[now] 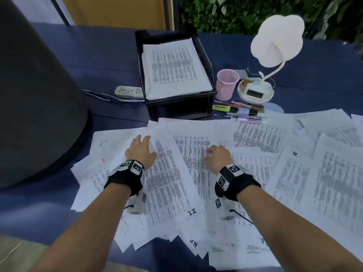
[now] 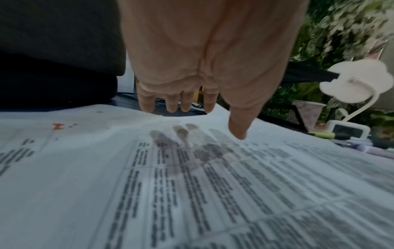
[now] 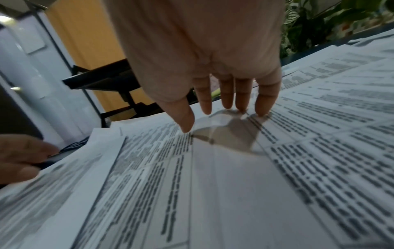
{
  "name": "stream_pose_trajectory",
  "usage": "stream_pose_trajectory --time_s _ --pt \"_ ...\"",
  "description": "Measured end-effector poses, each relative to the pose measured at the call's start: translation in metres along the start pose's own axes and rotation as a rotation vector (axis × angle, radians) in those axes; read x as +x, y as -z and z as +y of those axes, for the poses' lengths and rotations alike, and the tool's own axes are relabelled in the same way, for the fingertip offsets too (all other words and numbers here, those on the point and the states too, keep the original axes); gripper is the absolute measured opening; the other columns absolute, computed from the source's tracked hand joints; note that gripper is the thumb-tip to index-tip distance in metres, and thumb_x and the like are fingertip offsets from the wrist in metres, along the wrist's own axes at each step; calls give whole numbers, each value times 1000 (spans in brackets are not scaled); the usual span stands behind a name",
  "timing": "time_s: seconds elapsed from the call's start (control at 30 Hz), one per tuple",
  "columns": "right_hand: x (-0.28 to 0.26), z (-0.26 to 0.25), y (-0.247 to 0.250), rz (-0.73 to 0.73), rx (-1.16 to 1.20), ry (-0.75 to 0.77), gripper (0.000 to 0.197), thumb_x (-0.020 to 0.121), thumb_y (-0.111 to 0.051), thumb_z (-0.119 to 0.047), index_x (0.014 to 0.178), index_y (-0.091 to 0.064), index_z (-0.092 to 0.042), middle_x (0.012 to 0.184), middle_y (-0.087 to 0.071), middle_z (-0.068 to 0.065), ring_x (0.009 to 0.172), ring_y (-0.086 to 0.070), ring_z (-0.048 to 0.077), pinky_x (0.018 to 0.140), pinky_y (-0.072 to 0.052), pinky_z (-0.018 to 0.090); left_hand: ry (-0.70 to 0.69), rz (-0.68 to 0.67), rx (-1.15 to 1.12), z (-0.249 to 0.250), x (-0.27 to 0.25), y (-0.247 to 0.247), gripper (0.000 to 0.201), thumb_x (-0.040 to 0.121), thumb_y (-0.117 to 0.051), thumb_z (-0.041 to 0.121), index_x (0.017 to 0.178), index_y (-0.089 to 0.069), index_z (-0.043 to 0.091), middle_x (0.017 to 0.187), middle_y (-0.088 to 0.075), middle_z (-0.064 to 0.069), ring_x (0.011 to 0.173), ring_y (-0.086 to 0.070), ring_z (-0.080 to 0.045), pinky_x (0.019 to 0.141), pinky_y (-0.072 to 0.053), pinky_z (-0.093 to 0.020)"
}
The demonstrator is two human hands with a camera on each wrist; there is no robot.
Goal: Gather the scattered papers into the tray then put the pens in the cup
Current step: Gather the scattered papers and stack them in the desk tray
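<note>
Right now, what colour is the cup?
Pink, with a mesh wall: the cup shows best in the head view.

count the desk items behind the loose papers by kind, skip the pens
black paper tray: 1
pink mesh cup: 1
white desk lamp: 1
white power strip: 1
total: 4

Office workstation. Evidence: a desk (image 1: 82, 55) under dark blue cloth; at 12 o'clock a black mesh paper tray (image 1: 206, 61) holding printed sheets; at 1 o'clock a pink mesh cup (image 1: 227, 83), assorted pens and highlighters (image 1: 239, 112), a white desk lamp with clock base (image 1: 275, 50); at 11 o'clock a white power strip (image 1: 128, 91).
</note>
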State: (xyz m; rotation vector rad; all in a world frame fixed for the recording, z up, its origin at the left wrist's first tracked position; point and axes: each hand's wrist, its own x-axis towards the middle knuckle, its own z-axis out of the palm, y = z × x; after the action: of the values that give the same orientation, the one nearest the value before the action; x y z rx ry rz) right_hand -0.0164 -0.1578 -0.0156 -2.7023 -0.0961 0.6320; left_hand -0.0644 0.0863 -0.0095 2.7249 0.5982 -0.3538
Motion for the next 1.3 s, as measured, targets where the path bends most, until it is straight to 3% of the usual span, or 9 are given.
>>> stream_pose_trajectory --time_s 0.13,0.33,0.47,0.57,0.67,0.9,1.1,1.17,1.3 --pt "3 8 4 27 -56 -199 51 88 -55 -35 131 -41 -10 130 -42 17 122 -41 34 94 -43 41 50 -55 33 -24 14 3 79 80 -67 48 145 -28 25 152 -26 -5 137 -28 -29 108 -31 -49" --pt "13 8 2 9 360 -328 59 82 -70 -22 129 -40 -3 121 -55 15 107 -57 30 74 -43 26 -2 -220 138 -33 40 10 92 61 -82 50 136 -34 26 130 -45 -9 120 -46 -32 97 -44 -44" --pt "18 9 0 4 354 -296 44 80 -72 -23 118 -57 -7 120 -60 10 109 -57 26 86 -44 27 -69 -290 215 -34 54 12 66 66 -79 48 119 -48 23 118 -55 -2 106 -54 -25 89 -44 -35" --pt "19 11 1 -14 362 -289 41 78 -74 -25 113 -58 -8 116 -61 9 105 -57 25 84 -44 27 -147 -228 194 -30 64 15 43 75 -71 45 109 -59 22 117 -55 -5 105 -53 -27 86 -43 -35" --pt "18 10 3 -13 387 -286 38 79 -73 -24 111 -59 -8 114 -61 10 104 -57 25 85 -44 29 -159 -120 141 -25 75 18 40 77 -69 42 111 -62 23 122 -51 -7 113 -49 -29 91 -43 -38" --pt "9 11 5 -16 495 -275 33 80 -74 -26 107 -61 -11 118 -61 3 105 -58 21 88 -42 26 -174 -115 191 -14 86 23 35 79 -71 33 110 -61 21 120 -46 -10 108 -51 -32 93 -47 -44" --pt "6 12 10 -61 539 -267 37 78 -75 -35 106 -61 -16 115 -62 2 101 -57 18 86 -41 26 -279 -63 21 0 79 38 27 85 -67 20 111 -63 13 116 -59 -9 103 -56 -28 83 -46 -34" --pt "2 11 13 -94 568 -268 41 75 -76 -43 105 -61 -21 112 -61 1 103 -58 19 87 -42 29 -354 -58 -135 10 73 45 22 84 -68 22 104 -66 13 109 -62 -3 99 -57 -22 80 -45 -29" --pt "-8 6 19 -178 707 -225 47 74 -76 -45 113 -60 -25 116 -59 -3 109 -55 16 95 -35 27 -451 -127 -343 35 63 53 13 81 -73 24 81 -61 21 86 -60 4 72 -52 -9 57 -38 -20"
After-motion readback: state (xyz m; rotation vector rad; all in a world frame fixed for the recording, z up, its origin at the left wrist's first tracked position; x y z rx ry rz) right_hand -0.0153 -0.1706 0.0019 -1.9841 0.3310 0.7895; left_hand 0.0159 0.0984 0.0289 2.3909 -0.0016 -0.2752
